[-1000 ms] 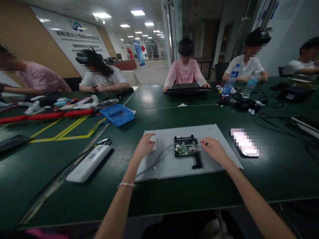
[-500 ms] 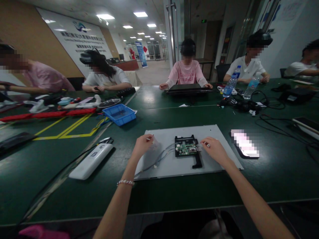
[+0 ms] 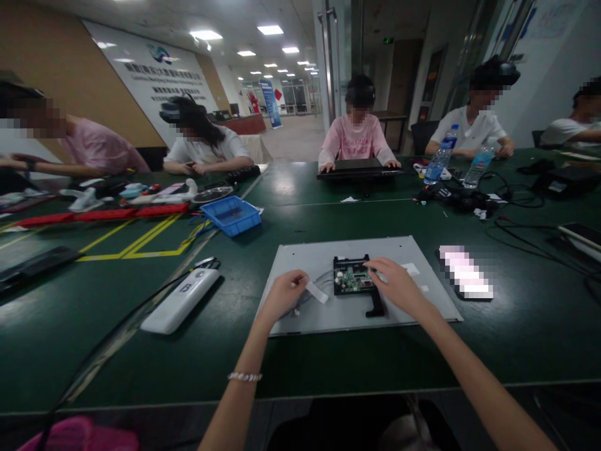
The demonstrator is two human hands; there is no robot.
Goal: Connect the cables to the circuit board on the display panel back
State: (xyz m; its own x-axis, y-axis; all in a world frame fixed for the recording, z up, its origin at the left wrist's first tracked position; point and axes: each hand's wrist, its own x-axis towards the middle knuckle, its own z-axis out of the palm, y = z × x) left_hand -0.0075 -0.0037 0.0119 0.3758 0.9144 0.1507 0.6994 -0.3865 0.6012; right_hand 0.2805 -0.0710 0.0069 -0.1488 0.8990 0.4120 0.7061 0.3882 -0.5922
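Note:
My left hand [image 3: 285,293] pinches one end of a whitish, tape-like strip [image 3: 318,292] whose free end hangs toward the circuit board. Beneath it, thin grey cables [image 3: 323,277] run across a flat grey metal panel [image 3: 323,316] to the board. The green circuit board [image 3: 351,280] sits in a black plastic bracket [image 3: 375,305] near the panel's middle. My right hand [image 3: 398,283] is at the board's right edge, fingers bent but apart, with the fingertips at or just over the board and bracket. Whether they touch it is unclear. Small white pieces [image 3: 410,269] lie right of that hand.
A white power bank [image 3: 181,302] with a cable lies left of the panel, a phone [image 3: 466,273] on its right. Behind are a blue tray [image 3: 233,216] and water bottles [image 3: 441,155]. A person [image 3: 359,138] across the table has both hands on a dark flat panel [image 3: 360,170].
My left hand has moved right and nearer with the strip, toward the cables. My right hand has shifted slightly left over the board's edge. The person opposite has laid their hands on the dark panel.

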